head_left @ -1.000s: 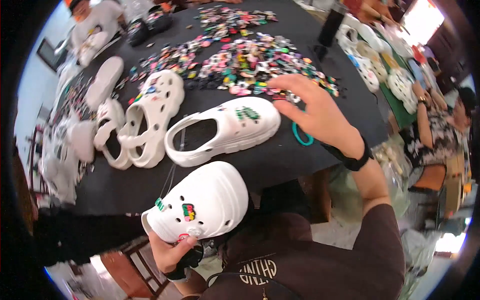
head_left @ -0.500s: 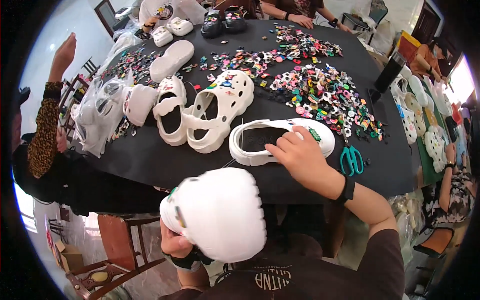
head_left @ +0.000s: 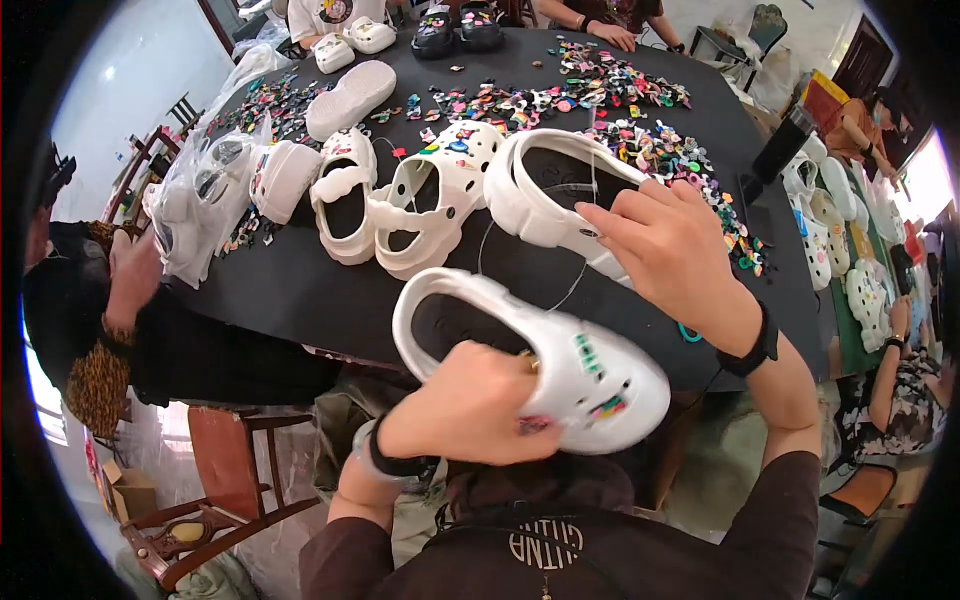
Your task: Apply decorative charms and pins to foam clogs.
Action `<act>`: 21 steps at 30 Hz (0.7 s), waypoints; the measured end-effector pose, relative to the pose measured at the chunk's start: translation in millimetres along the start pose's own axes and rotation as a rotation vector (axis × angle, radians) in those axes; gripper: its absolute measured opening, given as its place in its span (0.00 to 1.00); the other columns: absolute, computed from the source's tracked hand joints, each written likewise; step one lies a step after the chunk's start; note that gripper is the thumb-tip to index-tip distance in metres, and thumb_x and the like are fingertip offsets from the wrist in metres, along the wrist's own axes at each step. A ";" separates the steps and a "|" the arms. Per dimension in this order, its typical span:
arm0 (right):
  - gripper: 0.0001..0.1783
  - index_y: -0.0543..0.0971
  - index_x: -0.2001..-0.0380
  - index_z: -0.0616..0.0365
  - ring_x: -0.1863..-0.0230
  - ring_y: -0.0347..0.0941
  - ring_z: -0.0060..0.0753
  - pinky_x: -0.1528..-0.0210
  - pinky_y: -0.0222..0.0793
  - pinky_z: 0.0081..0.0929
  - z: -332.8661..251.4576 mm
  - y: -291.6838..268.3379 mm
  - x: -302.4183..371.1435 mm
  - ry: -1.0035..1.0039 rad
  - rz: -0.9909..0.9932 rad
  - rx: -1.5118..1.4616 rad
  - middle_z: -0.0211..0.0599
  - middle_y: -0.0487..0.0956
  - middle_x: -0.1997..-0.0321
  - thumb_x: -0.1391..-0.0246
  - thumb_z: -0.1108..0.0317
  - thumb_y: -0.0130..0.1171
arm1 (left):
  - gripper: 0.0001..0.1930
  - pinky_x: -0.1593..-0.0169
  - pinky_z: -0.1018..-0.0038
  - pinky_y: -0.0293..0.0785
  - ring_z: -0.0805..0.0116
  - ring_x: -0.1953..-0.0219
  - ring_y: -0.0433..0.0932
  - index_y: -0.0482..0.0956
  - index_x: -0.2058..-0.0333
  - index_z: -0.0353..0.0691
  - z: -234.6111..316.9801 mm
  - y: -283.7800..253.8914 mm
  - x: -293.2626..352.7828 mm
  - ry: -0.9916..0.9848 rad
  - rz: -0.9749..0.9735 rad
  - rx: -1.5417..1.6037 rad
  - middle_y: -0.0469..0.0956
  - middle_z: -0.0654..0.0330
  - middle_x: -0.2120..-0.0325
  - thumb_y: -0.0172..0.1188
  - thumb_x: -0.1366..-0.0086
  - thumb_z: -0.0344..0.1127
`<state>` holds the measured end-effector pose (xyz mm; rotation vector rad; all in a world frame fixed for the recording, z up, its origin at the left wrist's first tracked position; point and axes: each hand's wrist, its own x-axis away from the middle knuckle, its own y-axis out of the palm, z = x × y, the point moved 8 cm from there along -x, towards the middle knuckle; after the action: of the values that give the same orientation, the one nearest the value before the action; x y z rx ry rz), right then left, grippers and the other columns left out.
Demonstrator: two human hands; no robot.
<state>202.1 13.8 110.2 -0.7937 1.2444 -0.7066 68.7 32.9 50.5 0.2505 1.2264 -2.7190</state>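
Close to my body, my left hand (head_left: 470, 405) grips a white clog (head_left: 625, 385) by its side, with fingers inside the opening. Green and multicoloured charms sit on that clog's toe. My right hand (head_left: 680, 245) is closed on the side of a second white clog (head_left: 515, 200), tilted above the table with its opening toward me. Its toe is hidden behind my hand. A thin clear cord (head_left: 572, 295) loops between the two clogs. Left of them stands a pair of white clogs with straps, one of them a decorated white clog (head_left: 455, 165).
Piles of small colourful charms (head_left: 610, 85) cover the far part of the black table (head_left: 330, 290). A dark bottle (head_left: 785, 145) stands at right. Teal scissors (head_left: 688, 332) are mostly hidden by my right arm. Bagged shoes (head_left: 200, 215) lie left, near a co-worker's hand (head_left: 135, 270).
My left hand has turned its clog from sole-side view to show the top and moved right. My right hand has lifted the second clog off the table. The co-worker's raised hand has come down.
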 end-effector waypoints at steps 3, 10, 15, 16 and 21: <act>0.15 0.79 0.63 0.50 0.72 0.66 0.28 0.70 0.57 0.28 6.6 6.7 5.0 0.033 0.003 -0.009 0.25 0.70 0.76 0.59 0.70 0.59 | 0.13 0.76 0.63 0.71 0.51 0.80 0.75 0.74 0.81 0.34 -1.2 21.7 -42.8 0.075 0.068 -0.118 0.72 0.51 0.85 0.61 0.57 0.40; 0.13 0.77 0.63 0.58 0.63 0.73 0.37 0.61 0.66 0.36 13.8 77.0 19.3 0.075 -0.318 -0.139 0.35 0.77 0.70 0.54 0.68 0.52 | 0.27 0.61 0.66 0.70 0.55 0.62 0.75 0.75 0.65 0.34 -42.8 34.7 -59.3 -0.110 0.208 -0.265 0.76 0.52 0.68 0.67 0.57 0.50; 0.23 0.77 0.72 0.63 0.71 0.74 0.49 0.66 0.69 0.41 27.0 99.7 18.2 0.116 -0.696 -0.143 0.47 0.77 0.76 0.55 0.50 0.54 | 0.23 0.51 0.65 0.67 0.56 0.55 0.73 0.75 0.59 0.36 -14.4 16.2 0.9 -0.060 0.662 -0.312 0.75 0.57 0.64 0.68 0.54 0.37; 0.23 0.76 0.77 0.62 0.74 0.75 0.49 0.69 0.69 0.41 27.2 102.9 15.8 0.154 -0.732 -0.143 0.48 0.77 0.78 0.60 0.49 0.56 | 0.17 0.51 0.65 0.67 0.56 0.55 0.74 0.76 0.61 0.36 -16.5 13.8 11.2 -0.108 0.712 -0.296 0.76 0.56 0.64 0.65 0.51 0.30; 0.19 0.77 0.76 0.60 0.75 0.76 0.47 0.70 0.70 0.39 17.2 117.2 7.4 0.095 -0.894 -0.041 0.46 0.77 0.80 0.60 0.53 0.56 | 0.09 0.54 0.67 0.69 0.56 0.57 0.75 0.76 0.65 0.34 -34.7 -2.4 46.6 -0.217 0.970 -0.276 0.77 0.55 0.66 0.58 0.48 0.21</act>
<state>224.8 74.5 10.8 -1.3808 0.9518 -1.4474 25.9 57.6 19.7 0.3768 1.0197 -1.6858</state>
